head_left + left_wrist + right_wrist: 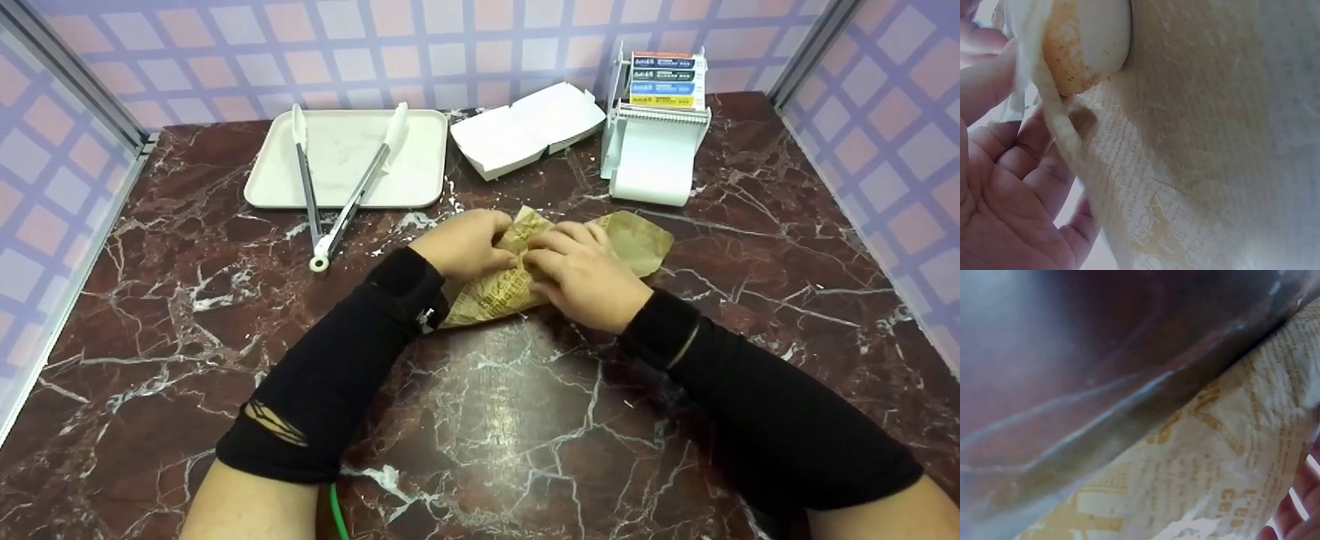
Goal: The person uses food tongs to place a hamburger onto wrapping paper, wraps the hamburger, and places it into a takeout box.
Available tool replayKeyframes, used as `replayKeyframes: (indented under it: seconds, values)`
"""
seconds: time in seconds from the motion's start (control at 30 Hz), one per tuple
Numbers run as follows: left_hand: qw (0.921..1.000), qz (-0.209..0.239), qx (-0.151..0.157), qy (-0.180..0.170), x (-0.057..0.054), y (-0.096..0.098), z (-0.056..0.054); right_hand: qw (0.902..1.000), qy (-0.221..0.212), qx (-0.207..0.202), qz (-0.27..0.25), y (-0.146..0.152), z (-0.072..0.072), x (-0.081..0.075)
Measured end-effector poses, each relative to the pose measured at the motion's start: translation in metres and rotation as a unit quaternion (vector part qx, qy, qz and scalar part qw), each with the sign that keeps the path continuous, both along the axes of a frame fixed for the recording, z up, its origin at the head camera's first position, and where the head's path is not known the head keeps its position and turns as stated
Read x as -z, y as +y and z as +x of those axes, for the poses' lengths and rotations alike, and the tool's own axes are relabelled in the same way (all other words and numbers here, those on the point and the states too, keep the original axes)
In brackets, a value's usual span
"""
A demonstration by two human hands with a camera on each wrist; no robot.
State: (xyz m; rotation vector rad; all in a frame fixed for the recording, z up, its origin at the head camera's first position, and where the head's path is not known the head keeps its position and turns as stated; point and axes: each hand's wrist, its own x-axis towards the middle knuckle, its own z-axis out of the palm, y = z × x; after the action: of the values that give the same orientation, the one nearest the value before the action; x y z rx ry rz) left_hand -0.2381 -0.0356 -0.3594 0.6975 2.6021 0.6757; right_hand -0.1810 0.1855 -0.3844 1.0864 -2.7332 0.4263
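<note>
Both hands are on a sheet of printed brown wrapping paper (502, 296) at the middle of the table. The left hand (466, 244) grips the paper's left part, its thumb and fingers on either side of a paper edge. Over the right part, the right hand (589, 277) curls its fingers and holds the folded paper. In the left wrist view a pale bun-like food (1095, 48) with browned specks lies inside the paper; its upper part is cut off by the frame. The right wrist view shows the paper's printed outer side (1213, 467) near the dark tabletop.
A cream tray (262, 184) stands at the back left, with open tongs (365, 182) lying across its front rim. Behind the paper is an open white carton (525, 124). A label-roll dispenser (656, 161) holding small boxes is at back right. White crumbs dot the marbled table.
</note>
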Motion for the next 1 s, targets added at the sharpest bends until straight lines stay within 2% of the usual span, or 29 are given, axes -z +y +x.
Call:
replayKeyframes:
  seconds: [0.2, 0.37, 0.47, 0.57, 0.73, 0.87, 1.0]
  values:
    - [0.9996, -0.002, -0.027, 0.001, -0.001, 0.001, 0.003, 0.9995, -0.016, -0.005, 0.028, 0.001, 0.0, 0.002]
    - [0.9973, -0.027, -0.053, 0.044, -0.009, 0.001, 0.015, 0.9977, -0.055, -0.014, 0.038, -0.001, 0.0, -0.002]
    - [0.9956, -0.039, -0.044, 0.073, -0.015, 0.0, 0.027, 0.9958, -0.08, -0.017, 0.042, -0.003, -0.002, -0.006]
    - [0.9941, -0.054, -0.019, 0.093, -0.016, -0.003, 0.04, 0.9938, -0.099, -0.021, 0.046, -0.004, -0.005, -0.011]
    - [0.9885, -0.085, 0.004, 0.126, -0.01, -0.011, 0.054, 0.9895, -0.126, -0.022, 0.066, -0.005, -0.009, -0.018]
    - [0.9861, -0.082, -0.002, 0.144, -0.002, -0.021, 0.057, 0.9861, -0.138, -0.021, 0.091, -0.007, -0.013, -0.02]
    - [0.9869, -0.069, -0.011, 0.146, 0.006, -0.028, 0.058, 0.9837, -0.144, -0.021, 0.105, -0.009, -0.017, -0.021]
